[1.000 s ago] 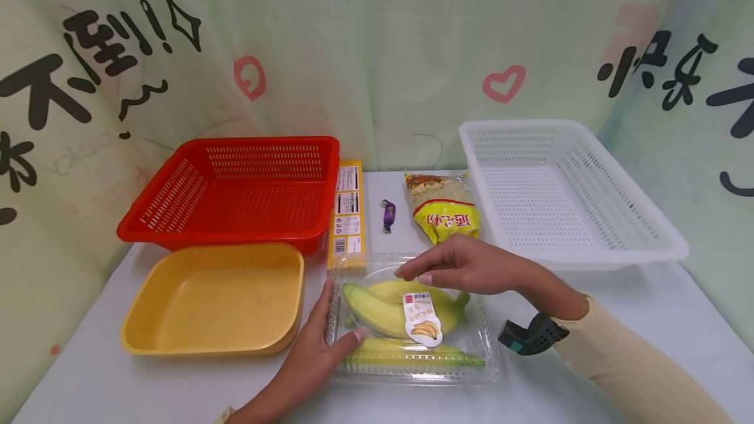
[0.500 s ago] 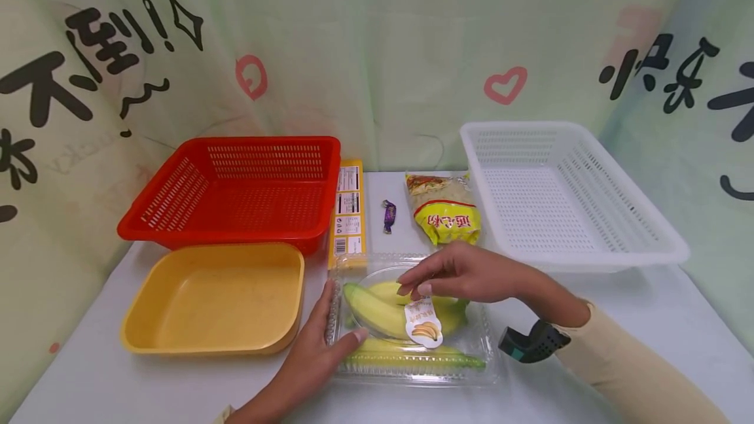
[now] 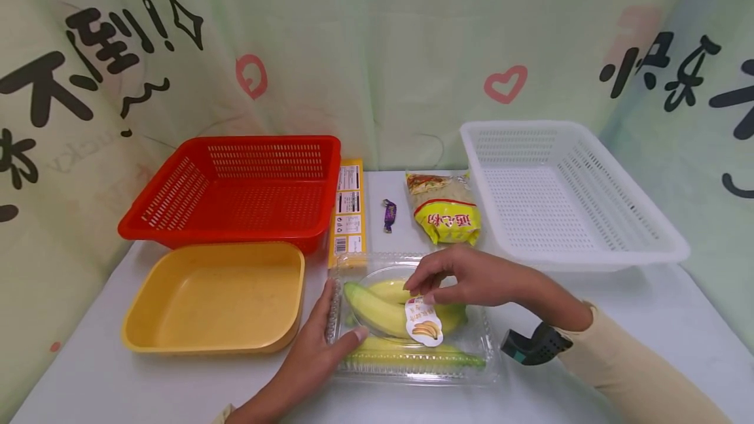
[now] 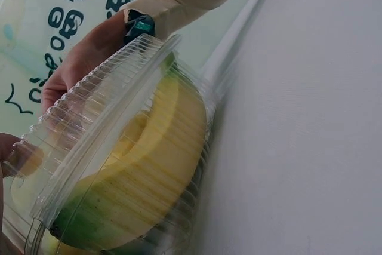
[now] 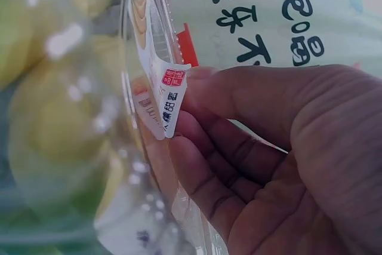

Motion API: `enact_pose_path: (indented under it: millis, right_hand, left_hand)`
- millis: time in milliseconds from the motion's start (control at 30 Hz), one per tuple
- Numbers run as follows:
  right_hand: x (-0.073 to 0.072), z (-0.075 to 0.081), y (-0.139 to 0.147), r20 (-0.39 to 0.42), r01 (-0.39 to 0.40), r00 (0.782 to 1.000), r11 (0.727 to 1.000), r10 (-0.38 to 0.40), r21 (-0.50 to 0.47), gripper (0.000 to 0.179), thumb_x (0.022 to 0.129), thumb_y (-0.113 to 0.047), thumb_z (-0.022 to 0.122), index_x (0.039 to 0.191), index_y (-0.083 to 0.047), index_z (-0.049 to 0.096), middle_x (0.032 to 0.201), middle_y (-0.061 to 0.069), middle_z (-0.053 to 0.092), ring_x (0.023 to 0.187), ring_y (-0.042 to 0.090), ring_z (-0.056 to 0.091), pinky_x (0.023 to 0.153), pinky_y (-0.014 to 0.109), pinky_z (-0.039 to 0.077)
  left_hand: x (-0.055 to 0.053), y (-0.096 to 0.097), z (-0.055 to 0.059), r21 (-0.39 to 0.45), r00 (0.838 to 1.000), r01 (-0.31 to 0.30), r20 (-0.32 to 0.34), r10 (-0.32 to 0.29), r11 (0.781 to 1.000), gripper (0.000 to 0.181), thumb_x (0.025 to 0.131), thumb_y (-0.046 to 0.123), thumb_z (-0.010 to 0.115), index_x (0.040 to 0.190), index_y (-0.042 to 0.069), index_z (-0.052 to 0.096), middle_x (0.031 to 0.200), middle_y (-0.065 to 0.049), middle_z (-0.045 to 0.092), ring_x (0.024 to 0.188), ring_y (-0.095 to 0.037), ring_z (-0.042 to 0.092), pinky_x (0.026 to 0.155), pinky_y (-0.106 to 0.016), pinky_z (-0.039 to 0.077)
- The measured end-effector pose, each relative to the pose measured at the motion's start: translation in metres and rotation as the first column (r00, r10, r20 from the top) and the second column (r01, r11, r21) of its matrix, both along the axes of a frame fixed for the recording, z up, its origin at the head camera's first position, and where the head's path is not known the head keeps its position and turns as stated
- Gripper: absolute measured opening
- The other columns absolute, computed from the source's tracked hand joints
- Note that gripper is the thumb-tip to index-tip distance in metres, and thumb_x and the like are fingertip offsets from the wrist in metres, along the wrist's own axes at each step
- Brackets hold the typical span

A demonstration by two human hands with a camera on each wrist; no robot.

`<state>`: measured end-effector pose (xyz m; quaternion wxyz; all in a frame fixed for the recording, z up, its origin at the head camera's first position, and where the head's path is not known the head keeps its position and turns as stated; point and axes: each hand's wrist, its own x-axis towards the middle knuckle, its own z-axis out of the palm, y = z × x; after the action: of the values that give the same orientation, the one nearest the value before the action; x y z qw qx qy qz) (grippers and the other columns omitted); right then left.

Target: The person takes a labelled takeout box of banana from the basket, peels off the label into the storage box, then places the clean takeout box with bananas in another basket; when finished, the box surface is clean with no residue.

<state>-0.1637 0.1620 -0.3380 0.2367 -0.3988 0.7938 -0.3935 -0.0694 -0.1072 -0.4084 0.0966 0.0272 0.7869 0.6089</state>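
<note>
A clear plastic clamshell box (image 3: 489, 371) with several yellow-green bananas (image 3: 377, 313) inside lies at the table's front middle, lid down. My left hand (image 3: 318, 349) holds its left side, fingers along the wall and thumb over the lid. A white sticker (image 3: 423, 322) printed with bananas is on the lid. My right hand (image 3: 462, 275) reaches over the lid, its thumb and fingertips pinching the sticker's upper edge. In the right wrist view, that end of the sticker (image 5: 170, 97) stands up off the plastic, beside the thumb. The left wrist view shows a banana (image 4: 149, 177) through the ribbed wall.
Behind stand a red basket (image 3: 235, 241) on the left and a white basket (image 3: 589, 257) on the right. A yellow tub (image 3: 212, 345) sits left of the box. Between the baskets lie a yellow carton (image 3: 347, 214), a purple-wrapped candy (image 3: 389, 216) and a noodle bag (image 3: 448, 218).
My right hand has moved slightly right and down to the sticker's upper edge, and its fingers have curled in toward the thumb. The left hand and the box have stayed put.
</note>
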Motion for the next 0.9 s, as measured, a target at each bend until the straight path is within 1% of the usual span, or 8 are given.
enact_pose_path:
  millis: [133,267,467,700,900]
  right_hand:
    - [0.000,-0.002,-0.001,-0.034,-0.005,0.999,1.000,0.005,0.010,0.024,0.087,-0.001,0.069,0.110,-0.006,0.072,0.102,-0.006,0.069,0.090,0.013,0.063,0.083,0.034,0.054]
    - [0.000,-0.003,-0.002,-0.067,-0.017,0.998,1.000,0.018,0.009,0.025,0.086,0.000,0.070,0.109,-0.009,0.073,0.100,-0.008,0.068,0.089,0.012,0.062,0.081,0.031,0.054]
    - [0.001,-0.005,-0.005,-0.087,-0.026,0.996,0.999,0.027,0.019,0.022,0.086,-0.004,0.072,0.106,-0.012,0.075,0.096,-0.010,0.066,0.086,0.011,0.060,0.079,0.029,0.053]
    - [0.003,-0.008,-0.006,-0.117,0.009,0.993,0.999,-0.005,0.036,0.016,0.087,-0.007,0.073,0.101,-0.015,0.076,0.090,-0.012,0.064,0.082,0.009,0.059,0.077,0.031,0.054]
    - [0.003,-0.011,-0.006,-0.138,0.024,0.990,1.000,-0.025,-0.009,0.011,0.089,-0.008,0.071,0.095,-0.017,0.076,0.088,-0.010,0.065,0.079,0.009,0.061,0.074,0.031,0.055]
  left_hand:
    - [0.000,0.000,0.000,0.004,1.000,0.001,-0.003,-0.001,1.000,0.094,0.088,0.033,0.070,0.157,0.013,0.009,0.161,-0.011,0.012,0.146,-0.032,0.010,0.113,-0.059,0.010]
    - [0.000,0.000,0.000,0.017,1.000,-0.001,-0.018,0.001,1.000,0.094,0.088,0.031,0.070,0.157,0.011,0.009,0.161,-0.012,0.011,0.146,-0.032,0.010,0.113,-0.058,0.009]
    - [0.000,0.000,0.001,0.011,1.000,0.000,-0.014,0.000,1.000,0.094,0.088,0.031,0.070,0.157,0.010,0.010,0.161,-0.012,0.012,0.146,-0.032,0.010,0.113,-0.058,0.010]
    - [0.000,0.000,0.002,0.004,1.000,-0.002,0.001,0.002,1.000,0.094,0.088,0.032,0.070,0.157,0.011,0.009,0.161,-0.012,0.012,0.146,-0.032,0.010,0.113,-0.058,0.010]
    - [0.000,0.000,0.003,-0.003,1.000,0.001,0.025,-0.001,1.000,0.095,0.088,0.034,0.070,0.157,0.013,0.009,0.161,-0.010,0.011,0.146,-0.032,0.010,0.113,-0.059,0.011]
